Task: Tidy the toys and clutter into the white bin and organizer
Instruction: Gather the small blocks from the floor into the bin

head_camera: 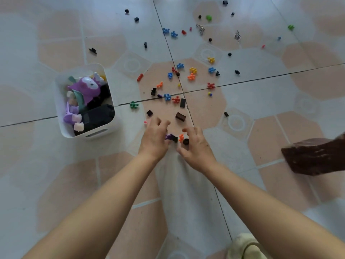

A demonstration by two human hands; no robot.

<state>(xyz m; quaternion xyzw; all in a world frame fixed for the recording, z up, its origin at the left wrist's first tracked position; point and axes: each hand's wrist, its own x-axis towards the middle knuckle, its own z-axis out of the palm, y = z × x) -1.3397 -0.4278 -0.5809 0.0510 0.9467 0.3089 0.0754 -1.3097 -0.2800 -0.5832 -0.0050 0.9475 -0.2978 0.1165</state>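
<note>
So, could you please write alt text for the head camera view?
Two bare hands, left hand and right hand, gather small plastic pieces on a tiled floor. More coloured bricks lie scattered ahead; a white bin holding a purple toy sits left.

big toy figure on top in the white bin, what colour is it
Purple, with a white face patch; shown in the head view.

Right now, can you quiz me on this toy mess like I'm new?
1. True or false: the white bin already holds toys.
2. The bin sits on which side of the hands: A left, B right, C behind?
3. What colour is the star piece nearest the bin?

Key: 1 true, a purple toy lies inside. 2 A. 3 green. The left hand and right hand gather small pieces between them.
</note>
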